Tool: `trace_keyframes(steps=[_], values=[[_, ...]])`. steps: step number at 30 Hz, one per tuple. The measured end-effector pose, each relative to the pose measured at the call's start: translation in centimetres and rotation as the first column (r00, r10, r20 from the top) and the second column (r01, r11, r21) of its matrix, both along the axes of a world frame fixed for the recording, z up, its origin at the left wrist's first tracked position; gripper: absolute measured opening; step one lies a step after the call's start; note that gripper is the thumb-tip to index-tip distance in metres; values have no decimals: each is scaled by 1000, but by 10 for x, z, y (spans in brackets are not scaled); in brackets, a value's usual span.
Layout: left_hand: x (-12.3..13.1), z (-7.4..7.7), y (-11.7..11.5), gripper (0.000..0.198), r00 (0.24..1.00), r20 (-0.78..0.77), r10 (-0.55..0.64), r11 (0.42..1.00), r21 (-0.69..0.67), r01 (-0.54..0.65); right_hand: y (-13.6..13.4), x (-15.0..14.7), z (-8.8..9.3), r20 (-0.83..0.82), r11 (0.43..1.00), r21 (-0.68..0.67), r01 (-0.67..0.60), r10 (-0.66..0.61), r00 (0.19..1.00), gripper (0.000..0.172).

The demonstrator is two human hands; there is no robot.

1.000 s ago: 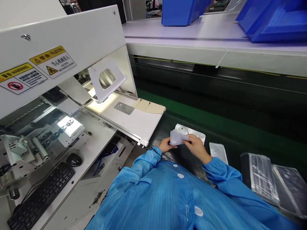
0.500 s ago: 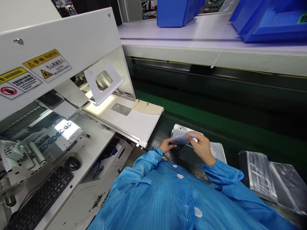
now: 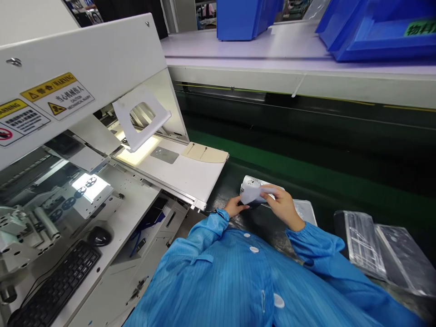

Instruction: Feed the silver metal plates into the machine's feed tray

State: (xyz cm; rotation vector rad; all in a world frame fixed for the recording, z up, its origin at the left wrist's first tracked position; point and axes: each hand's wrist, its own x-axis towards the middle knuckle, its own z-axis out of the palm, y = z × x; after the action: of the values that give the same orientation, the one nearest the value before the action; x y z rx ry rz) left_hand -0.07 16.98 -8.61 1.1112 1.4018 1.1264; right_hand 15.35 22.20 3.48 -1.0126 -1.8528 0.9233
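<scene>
Near the front of my body, my left hand is closed with its thumb and fingers on the edge of a dark flat panel, which is mostly hidden. My right hand pinches a thin, whitish translucent film that curls up above the panel. Whether the film still clings to the panel I cannot tell. Just behind my hands lies a whitish phone-shaped piece with round holes at one end, partly covered by the film. A second pale, rounded piece sits beyond my right wrist.
To the left stands a white machine with a flat white outfeed table bearing a grey plate. Wrapped dark panels lie on the dark belt at right. Above runs a shelf with blue bins.
My right hand has drawn slightly back, and the film now looks narrower and more curled. My left hand keeps its hold on the panel. The camera view has shifted a little.
</scene>
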Motion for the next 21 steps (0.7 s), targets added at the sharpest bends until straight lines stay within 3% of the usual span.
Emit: trace_keyframes(steps=[9,13,17,19,21], values=[[1,-5,0,27,999,44,10,1000,-22,-9,6,0,9,-232,978,-178,106,-147,962,35],[2,-3,0,30,997,76,26,1000,-20,-25,16,6,38,-487,944,-195,267,-329,809,41],[6,-2,0,32,996,76,46,999,-30,-44,24,39,54,-556,860,-378,342,-506,660,44],[8,-4,2,32,997,60,55,998,-46,-52,21,69,42,-486,784,-532,320,-592,643,39],[12,-9,4,31,998,33,62,996,-70,-60,12,107,17,-422,680,-672,293,-677,604,28]])
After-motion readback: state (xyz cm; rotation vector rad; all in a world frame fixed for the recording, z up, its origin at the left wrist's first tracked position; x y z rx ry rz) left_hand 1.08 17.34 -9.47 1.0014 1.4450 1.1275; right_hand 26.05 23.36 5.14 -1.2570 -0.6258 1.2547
